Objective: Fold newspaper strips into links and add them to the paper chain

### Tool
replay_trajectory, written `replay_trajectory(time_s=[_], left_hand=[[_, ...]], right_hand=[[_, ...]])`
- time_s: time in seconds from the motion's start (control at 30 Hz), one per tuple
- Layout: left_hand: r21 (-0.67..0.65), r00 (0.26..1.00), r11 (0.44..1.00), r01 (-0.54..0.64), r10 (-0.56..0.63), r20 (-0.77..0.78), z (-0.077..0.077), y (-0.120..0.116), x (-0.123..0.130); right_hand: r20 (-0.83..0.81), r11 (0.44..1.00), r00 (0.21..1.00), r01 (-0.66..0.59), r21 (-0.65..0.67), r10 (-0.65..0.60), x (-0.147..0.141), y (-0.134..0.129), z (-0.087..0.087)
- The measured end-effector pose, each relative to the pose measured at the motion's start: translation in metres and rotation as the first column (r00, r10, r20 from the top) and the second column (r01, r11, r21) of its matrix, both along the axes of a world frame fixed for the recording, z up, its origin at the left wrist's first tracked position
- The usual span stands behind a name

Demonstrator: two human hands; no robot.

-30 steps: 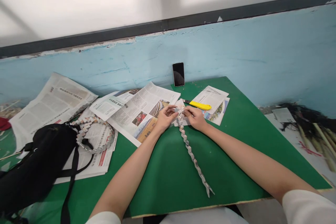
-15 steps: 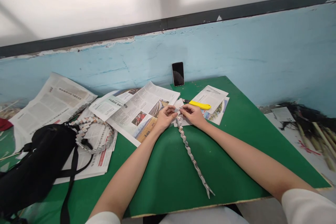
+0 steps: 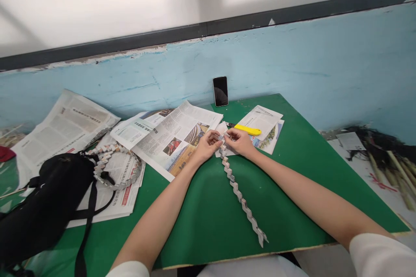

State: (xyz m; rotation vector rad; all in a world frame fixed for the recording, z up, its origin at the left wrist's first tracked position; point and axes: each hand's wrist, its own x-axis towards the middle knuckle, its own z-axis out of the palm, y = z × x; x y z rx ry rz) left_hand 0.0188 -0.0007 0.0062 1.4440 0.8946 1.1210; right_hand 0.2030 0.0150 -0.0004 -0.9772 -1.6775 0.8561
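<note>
Both hands met at the far middle of the green table [image 3: 292, 169], pinching the upper end of a folded-paper chain [image 3: 242, 201] between them. The left hand [image 3: 207, 145] had its fingers curled onto that end from one side, and the right hand [image 3: 238, 142] closed on it from the other, fingertips nearly touching. From the hands the zigzag chain lay flat on the green surface, running toward the person and slightly to the right, its free end near the table's front edge. Just beyond the right hand a yellow utility knife [image 3: 247, 130] rested on a few cut newspaper sheets [image 3: 264, 123]. An open newspaper [image 3: 175, 136] lay beside the left hand, partly under it. A smartphone [image 3: 220, 91] stood leaning against the blue wall [image 3: 325, 65] behind the table. Farther left, a second woven paper chain [image 3: 113, 164] curved in a loop on more newsprint, touching a black bag [image 3: 48, 203] with straps.
</note>
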Motion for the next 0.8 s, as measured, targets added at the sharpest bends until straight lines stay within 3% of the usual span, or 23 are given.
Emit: replay_trajectory(time_s=[0.13,0.37,0.6,0.8], left_hand=[[0.013,0.999,1.0,-0.012,0.013,-0.039,0.004,-0.002,0.001],[0.088,0.963,0.98,-0.177,0.191,-0.192,0.004,-0.003,0.002],[-0.086,0.998,0.994,-0.06,0.059,-0.019,-0.009,0.001,-0.004],[-0.086,0.995,0.992,-0.093,0.09,-0.035,-0.008,0.004,-0.004]], right_hand=[[0.025,0.999,0.999,-0.045,0.0,0.045,0.001,-0.001,0.0],[0.092,0.997,0.993,-0.081,0.02,0.078,0.002,-0.005,0.005],[0.054,0.988,0.989,-0.133,-0.076,0.137,-0.001,-0.005,0.008],[0.035,0.983,0.987,-0.154,-0.096,0.158,-0.002,-0.004,0.007]])
